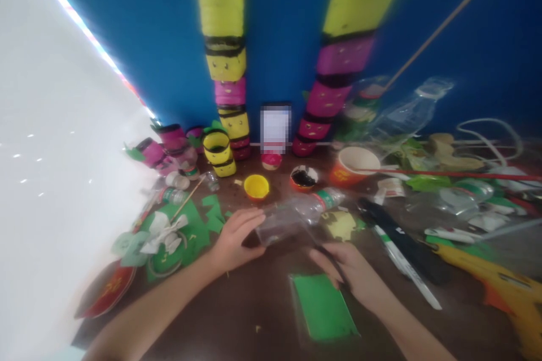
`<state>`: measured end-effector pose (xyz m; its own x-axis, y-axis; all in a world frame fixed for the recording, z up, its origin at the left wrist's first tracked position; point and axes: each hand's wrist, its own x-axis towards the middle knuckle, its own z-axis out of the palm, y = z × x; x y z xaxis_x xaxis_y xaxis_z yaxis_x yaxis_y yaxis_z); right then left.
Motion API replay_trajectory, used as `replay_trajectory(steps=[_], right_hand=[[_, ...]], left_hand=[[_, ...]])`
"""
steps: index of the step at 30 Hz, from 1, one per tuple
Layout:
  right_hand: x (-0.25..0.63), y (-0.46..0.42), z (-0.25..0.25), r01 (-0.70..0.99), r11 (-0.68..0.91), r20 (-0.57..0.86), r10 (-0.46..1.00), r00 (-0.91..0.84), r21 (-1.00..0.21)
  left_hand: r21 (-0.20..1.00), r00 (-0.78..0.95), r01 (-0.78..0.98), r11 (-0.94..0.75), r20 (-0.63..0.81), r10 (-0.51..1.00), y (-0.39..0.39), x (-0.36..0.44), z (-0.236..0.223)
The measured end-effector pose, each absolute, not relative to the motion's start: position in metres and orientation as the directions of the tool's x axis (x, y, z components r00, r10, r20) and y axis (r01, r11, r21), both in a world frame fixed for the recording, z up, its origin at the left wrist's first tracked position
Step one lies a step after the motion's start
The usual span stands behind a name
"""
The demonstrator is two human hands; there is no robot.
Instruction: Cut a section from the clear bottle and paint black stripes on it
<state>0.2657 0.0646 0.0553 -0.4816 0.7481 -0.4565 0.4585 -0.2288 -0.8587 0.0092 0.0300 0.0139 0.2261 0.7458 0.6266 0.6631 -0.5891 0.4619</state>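
Left hand point(240, 237) grips clear plastic bottle point(277, 227), right hand point(350, 266) black-handled blade point(327, 253); round yellow-filled bowl point(256, 197) stands beyond, flat green rectangular packet point(325, 306) nearer

Bottle point(279, 227) before phone point(275, 128), glue gun point(506, 285) right

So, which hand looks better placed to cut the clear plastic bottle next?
Probably the right hand: it holds a dark-handled, thin-bladed cutting tool, blade pointing toward the clear plastic bottle. The left hand seems busy steadying the bottle's broad end.
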Motion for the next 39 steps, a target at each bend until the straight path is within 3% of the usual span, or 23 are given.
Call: replay_trajectory(steps=[13,26,39], right_hand=[[0.266,0.065,0.062,0.501,-0.2,-0.472,0.724,-0.503,-0.842],[0.266,0.065,0.045,0.461,-0.227,-0.461,0.737,-0.495,-0.858],[0.264,0.066,0.053,0.472,-0.227,-0.46,0.754,-0.469,-0.852]], left_hand=[[0.377,0.297,0.662,-0.648,0.661,0.689,0.024,0.015,0.022],[0.452,0.246,0.627,-0.635,0.658,0.712,0.026,0.012,0.021],[0.431,0.251,0.64,-0.636,0.665,0.703,0.028,0.011,0.017]])
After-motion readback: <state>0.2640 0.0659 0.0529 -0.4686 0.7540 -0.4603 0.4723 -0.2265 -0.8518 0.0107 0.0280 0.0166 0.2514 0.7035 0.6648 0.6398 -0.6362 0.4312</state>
